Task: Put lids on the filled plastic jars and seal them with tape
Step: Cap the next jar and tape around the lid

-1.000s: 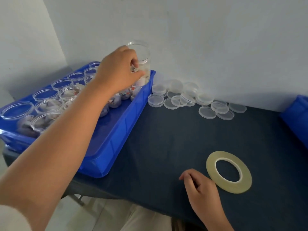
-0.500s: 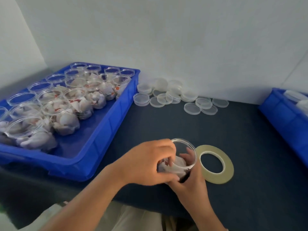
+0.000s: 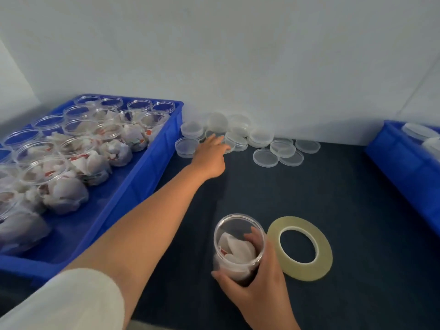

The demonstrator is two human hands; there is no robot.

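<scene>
Reaching for a lid: that was the step, jar out on the mat but not capped yet
Left hand point(image 3: 210, 155): stretched out to the lid pile point(image 3: 240, 139) by the wall, fingers loosely spread, tips right at a lid, nothing pinched as far as I could tell
Right hand point(image 3: 259, 284): wrapped around the open jar point(image 3: 238, 246), holding it upright
Jar: stuffed with white packets, sat just left of the tape roll point(image 3: 300, 248)
Tape roll: lay flat on the dark mat point(image 3: 309, 186), untouched
Blue tray point(image 3: 133, 186): left of the tape roll, full of more unlidded jars
Next move, my guess: pinch one single lid off the pile (they overlapped, easy to grab two), bring it back, press it square on the rim
</scene>
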